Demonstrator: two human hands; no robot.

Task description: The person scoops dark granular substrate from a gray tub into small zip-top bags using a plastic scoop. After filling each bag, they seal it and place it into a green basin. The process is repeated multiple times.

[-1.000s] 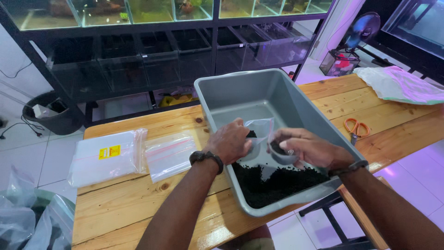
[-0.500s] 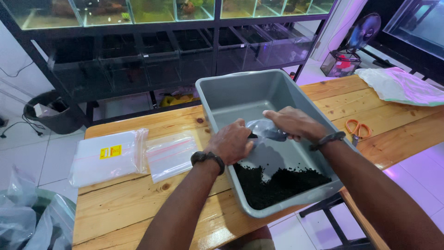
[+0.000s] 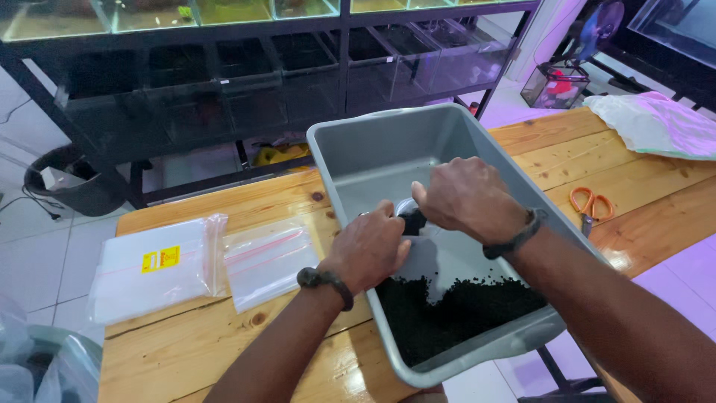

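Cup: one small cup (image 3: 411, 218), grey-rimmed and filled dark, sits between both hands above the middle of the tub; its mouth seems tipped toward the left hand, but most of it is hidden, so its long axis cannot be told.
Right hand: one right hand (image 3: 466, 198), knuckles up, fingers curled down and closed on the cup from the far side.
Left hand: one left hand (image 3: 367, 250), fingers closed at the cup's near side; whether it also grips something else cannot be told.
Wristbands: two dark bands, one on each wrist.
Tub: one grey rectangular tub (image 3: 373, 145), its long axis running away from the person and its near end overhanging the table edge.
Gravel: one heap of black gravel (image 3: 455, 313) in the tub's near end.
Bags: two flat stacks of clear zip bags (image 3: 201, 265), left of the tub.
Scissors: one orange-handled pair of scissors (image 3: 588, 203), right of the tub.
Table: one wooden plank table (image 3: 186, 343).
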